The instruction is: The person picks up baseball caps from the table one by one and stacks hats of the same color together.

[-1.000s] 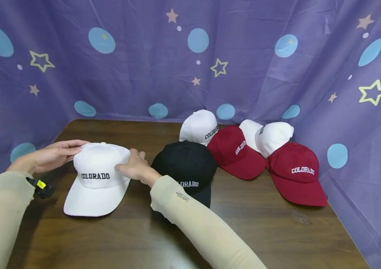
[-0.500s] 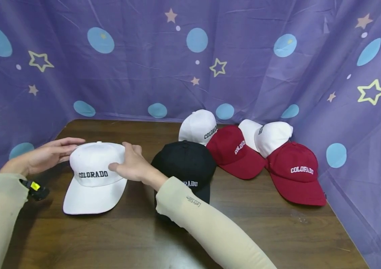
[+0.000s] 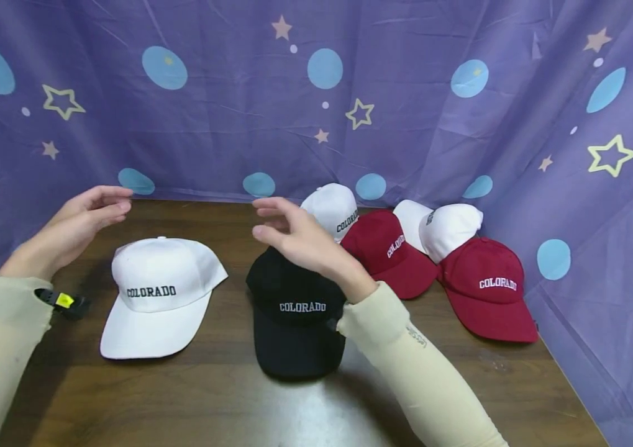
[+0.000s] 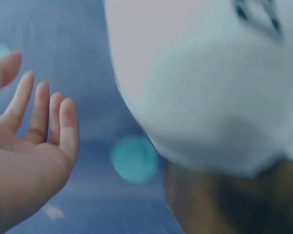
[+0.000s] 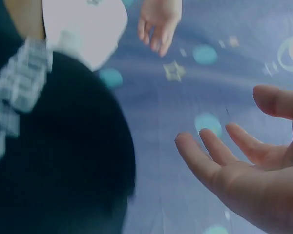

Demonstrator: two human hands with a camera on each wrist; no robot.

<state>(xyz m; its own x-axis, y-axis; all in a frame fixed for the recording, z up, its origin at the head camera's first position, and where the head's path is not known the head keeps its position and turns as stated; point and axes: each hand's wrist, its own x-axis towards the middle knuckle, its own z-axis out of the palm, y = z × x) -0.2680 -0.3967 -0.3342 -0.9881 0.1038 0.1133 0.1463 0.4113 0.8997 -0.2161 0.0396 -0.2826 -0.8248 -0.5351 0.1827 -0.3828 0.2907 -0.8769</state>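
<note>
A white cap (image 3: pixel 154 279) lettered COLORADO stands on the table at the left, its brim toward me. Above and left of it my left hand (image 3: pixel 70 226) is raised, fingers loosely bent and holding nothing; the left wrist view shows this hand (image 4: pixel 39 131) apart from the cap's crown (image 4: pixel 200 87). My right hand (image 3: pixel 307 239) hovers over a black cap (image 3: pixel 296 323), hiding part of its crown. In the right wrist view the right hand (image 5: pixel 249 161) has spread, relaxed fingers and is clear of the black cap (image 5: pixel 63 156).
Behind and right of the black cap, a second white cap (image 3: pixel 330 208), a red cap (image 3: pixel 386 251), a third white cap (image 3: pixel 450 230) and another red cap (image 3: pixel 489 292) cluster together. A purple curtain (image 3: pixel 227 124) borders the wooden table (image 3: pixel 182 397).
Both hands have come away from the white cap at the left and risen. The right hand has moved right, over the black cap. The white cap's right side now shows.
</note>
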